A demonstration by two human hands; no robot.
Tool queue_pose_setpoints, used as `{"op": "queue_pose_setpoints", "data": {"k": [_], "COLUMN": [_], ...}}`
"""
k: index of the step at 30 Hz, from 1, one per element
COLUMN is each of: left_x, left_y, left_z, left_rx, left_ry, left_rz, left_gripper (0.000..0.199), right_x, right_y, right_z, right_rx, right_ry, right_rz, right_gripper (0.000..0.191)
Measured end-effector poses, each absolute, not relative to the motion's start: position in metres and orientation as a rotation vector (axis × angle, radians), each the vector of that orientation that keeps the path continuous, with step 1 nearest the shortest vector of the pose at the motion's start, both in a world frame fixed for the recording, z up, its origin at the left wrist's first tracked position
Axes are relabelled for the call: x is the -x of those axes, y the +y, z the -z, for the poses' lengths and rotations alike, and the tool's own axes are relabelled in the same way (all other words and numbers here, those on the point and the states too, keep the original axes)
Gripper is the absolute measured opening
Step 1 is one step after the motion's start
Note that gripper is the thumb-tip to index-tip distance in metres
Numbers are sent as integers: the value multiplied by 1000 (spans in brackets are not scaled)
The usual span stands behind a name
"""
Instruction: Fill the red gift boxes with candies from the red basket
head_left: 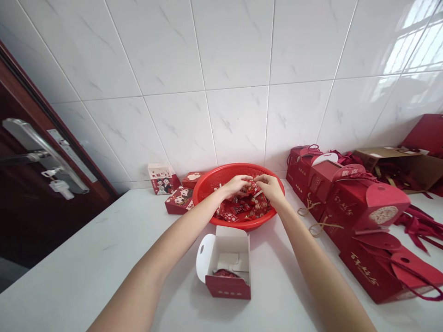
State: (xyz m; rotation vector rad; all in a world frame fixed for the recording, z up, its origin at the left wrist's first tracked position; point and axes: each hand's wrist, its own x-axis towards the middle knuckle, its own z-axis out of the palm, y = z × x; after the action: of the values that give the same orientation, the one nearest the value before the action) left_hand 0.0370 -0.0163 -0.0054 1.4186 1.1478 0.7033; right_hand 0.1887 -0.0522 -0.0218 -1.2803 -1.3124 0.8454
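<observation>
Inside the near rim of the red basket [238,226], the left hand [238,185] curls its fingers; I cannot tell whether they grip anything. Just to its right, the right hand [269,186] pinches a red packet [254,188] over other wrapped pieces below. The tiled wall [238,115] rises close beyond both hands. Nearer than them, an open box [228,289] stands between the forearms. Stacked red boxes [349,203] crowd the right forearm's outer side; wide counter [104,240] stretches left of the left forearm.
</observation>
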Motion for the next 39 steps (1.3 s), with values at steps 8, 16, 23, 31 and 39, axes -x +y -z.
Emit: {"op": "queue_pose_setpoints", "data": {"k": [8,16,23,31,39], "left_x": [-35,-33,-36,-24,-23], "left_y": [-16,-15,-16,-15,-31], "left_z": [5,4,0,0,2], "left_rx": [-1516,-1456,-1467,-1817,-1836], "left_ry": [984,875,950,1420,1301], "left_rz": [-924,-1003,-1013,-860,-102], "left_gripper": [60,44,22,21,16], "right_x": [-187,-184,-185,-186,-185], "right_y": [-56,-65,-65,-67,-63], "right_z": [21,11,12,11,17], "right_rx": [1314,1164,1191,1268,1360], "right_ry": [-1294,-1186,-1197,-1313,-1475], "right_rz": [-960,-1094,-1042,-915,-888], "right_gripper": [12,17,21,15,18]}}
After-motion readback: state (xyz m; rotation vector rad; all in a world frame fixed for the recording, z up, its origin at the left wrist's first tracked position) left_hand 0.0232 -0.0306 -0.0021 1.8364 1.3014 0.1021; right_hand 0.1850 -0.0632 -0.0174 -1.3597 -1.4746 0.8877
